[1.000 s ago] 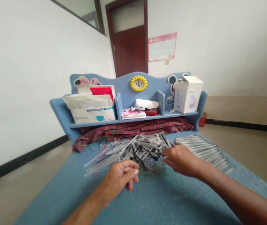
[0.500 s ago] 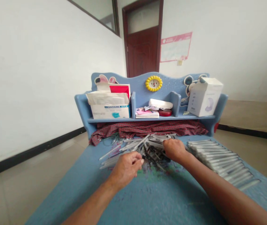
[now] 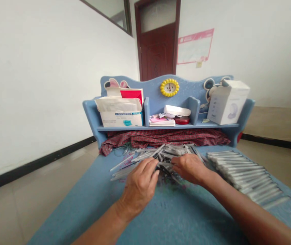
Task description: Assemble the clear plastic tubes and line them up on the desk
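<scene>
Both my hands are over a loose pile of pens and pen parts (image 3: pixel 148 154), clear tubes mixed with thin black pieces. My left hand (image 3: pixel 140 182) has its fingers bent and pressed together at the near left side of the pile; what they hold, if anything, is hidden. My right hand (image 3: pixel 190 168) is closed, fingertips pinched around the end of a pale pen (image 3: pixel 165 164) that points toward my left hand. Blur hides the details between the hands. To the right, a neat row of clear pens (image 3: pixel 245 173) lies side by side.
The blue table (image 3: pixel 161 217) carries a shelf at its back with a mask box (image 3: pixel 121 117), a yellow-rimmed clock (image 3: pixel 169 87), a red round tin (image 3: pixel 182 120) and a white box (image 3: pixel 228 103). Red checked cloth (image 3: pixel 166 137) lies beneath the shelf.
My right hand has moved left and slightly nearer, toward my left hand. My left hand has turned, with its back now more toward me. The view has shifted slightly.
</scene>
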